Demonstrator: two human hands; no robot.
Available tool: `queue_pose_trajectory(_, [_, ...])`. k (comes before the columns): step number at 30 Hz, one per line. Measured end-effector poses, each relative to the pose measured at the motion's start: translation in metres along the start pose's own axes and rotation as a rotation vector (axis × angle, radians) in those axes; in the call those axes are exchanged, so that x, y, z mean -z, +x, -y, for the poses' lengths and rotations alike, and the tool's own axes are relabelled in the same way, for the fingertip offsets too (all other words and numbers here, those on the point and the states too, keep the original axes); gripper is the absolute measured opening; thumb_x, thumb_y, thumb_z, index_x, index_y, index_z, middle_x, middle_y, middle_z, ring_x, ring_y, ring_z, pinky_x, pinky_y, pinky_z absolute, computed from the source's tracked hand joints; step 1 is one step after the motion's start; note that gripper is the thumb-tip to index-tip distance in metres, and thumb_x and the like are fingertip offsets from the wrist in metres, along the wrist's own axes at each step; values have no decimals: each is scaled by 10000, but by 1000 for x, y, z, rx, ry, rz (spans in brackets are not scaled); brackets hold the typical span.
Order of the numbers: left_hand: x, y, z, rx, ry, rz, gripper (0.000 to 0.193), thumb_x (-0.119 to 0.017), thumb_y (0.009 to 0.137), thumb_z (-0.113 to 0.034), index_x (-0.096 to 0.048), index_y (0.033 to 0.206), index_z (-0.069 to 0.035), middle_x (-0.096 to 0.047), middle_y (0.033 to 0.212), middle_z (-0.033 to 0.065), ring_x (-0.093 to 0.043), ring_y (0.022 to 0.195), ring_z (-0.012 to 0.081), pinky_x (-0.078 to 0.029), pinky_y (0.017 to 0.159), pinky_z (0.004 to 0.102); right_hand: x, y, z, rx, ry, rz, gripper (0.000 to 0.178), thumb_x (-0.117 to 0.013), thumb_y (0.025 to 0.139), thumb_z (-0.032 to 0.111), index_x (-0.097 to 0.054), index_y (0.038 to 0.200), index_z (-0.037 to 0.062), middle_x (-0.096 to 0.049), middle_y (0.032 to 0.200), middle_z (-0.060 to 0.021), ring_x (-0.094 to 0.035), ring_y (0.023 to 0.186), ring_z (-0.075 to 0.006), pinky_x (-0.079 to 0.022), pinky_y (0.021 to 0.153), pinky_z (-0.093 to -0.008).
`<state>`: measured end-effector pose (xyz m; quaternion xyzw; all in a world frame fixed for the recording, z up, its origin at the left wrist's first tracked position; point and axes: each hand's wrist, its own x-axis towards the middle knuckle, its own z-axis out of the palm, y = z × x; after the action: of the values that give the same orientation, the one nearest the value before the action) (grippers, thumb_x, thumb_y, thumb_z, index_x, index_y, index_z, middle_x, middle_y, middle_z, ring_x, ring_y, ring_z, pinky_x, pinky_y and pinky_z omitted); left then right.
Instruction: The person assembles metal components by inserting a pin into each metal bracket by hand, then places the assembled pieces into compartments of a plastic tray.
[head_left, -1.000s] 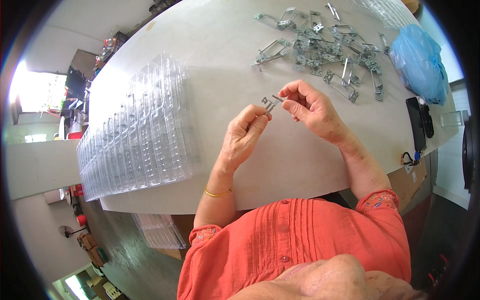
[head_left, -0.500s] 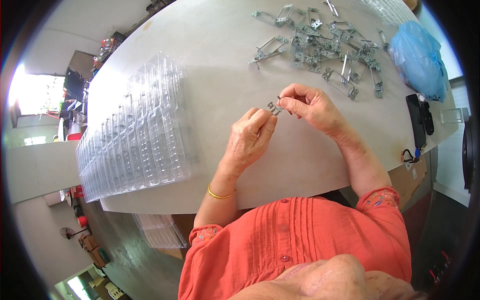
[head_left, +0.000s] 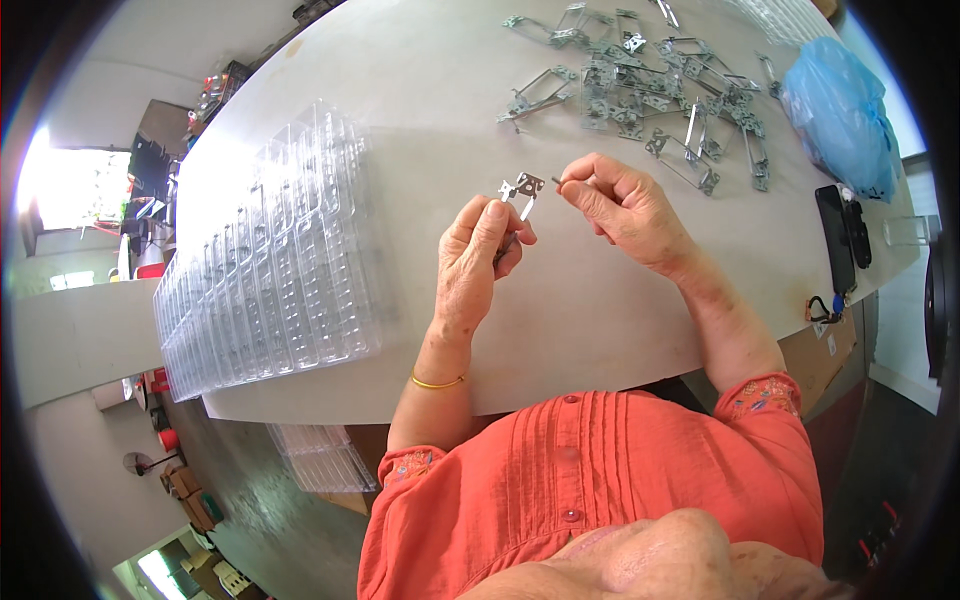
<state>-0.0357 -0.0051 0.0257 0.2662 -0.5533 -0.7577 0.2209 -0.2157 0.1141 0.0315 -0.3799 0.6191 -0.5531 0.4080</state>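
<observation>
Left hand (head_left: pixel 468 262): fingers closed on a metal bracket (head_left: pixel 527 184), gripped against the thumb, its plate end projecting to the far side above the white table (head_left: pixel 430 170). Right hand (head_left: pixel 622 215): thumb and forefinger pinched on a small thin part (head_left: pixel 556 181), its tip pointing left toward the bracket, the two apart. Far and right of the hands lies a heap of metal frames (head_left: pixel 650 88); right of it, a blue plastic bag (head_left: pixel 840 120). Clear plastic trays (head_left: pixel 285 270) lie to the left
</observation>
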Motion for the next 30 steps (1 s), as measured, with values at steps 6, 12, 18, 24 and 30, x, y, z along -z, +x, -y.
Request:
queue_pose_trajectory(6, [-1, -1, 2, -44, 48, -2, 314, -494, 1078, -281, -600, 876, -66, -631, 794, 22, -386, 574, 41, -311, 520, 207, -7, 1, -6, 20, -27, 31, 152, -603, 1031, 239, -640, 1060, 95, -476, 693, 83, -435, 605, -15, -345, 510, -199])
queue_pose_trajectory(12, [0, -2, 9, -180, 303, 3, 261, -523, 1066, -201, -580, 869, -41, -603, 793, -5, -409, 627, 58, -374, 564, 227, -7, 1, -6, -27, -2, 45, 181, -584, 1040, 256, -618, 1079, 83, -484, 699, 73, -440, 603, -24, -355, 508, -205])
queue_pose_trajectory(18, [0, -1, 11, -324, 482, -8, 245, -523, 1064, -165, -581, 871, -25, -559, 782, -29, -352, 615, 49, -323, 545, 219, -3, 2, -2, -120, 166, 125, 248, -570, 1042, 264, -565, 1138, 36, -529, 704, 32, -452, 596, -43, -376, 515, -212])
queue_pose_trajectory(24, [-2, -3, 13, -334, 511, 69, 201, -541, 1045, -127, -601, 886, -19, -572, 782, -20, -409, 660, 77, -383, 587, 248, -1, 5, -7, -150, 409, 196, 301, -532, 1060, 323, -573, 1135, 34, -530, 695, 22, -460, 562, -63, -386, 504, -223])
queue_pose_trajectory(30, [-4, -1, 9, -434, 669, 141, 136, -627, 975, -68, -576, 863, -8, -501, 709, 72, -471, 617, 203, -429, 579, 320, 9, 7, -7, -268, 409, 284, 309, -500, 1068, 331, -597, 1013, 43, -547, 689, 14, -481, 543, -77, -403, 506, -224])
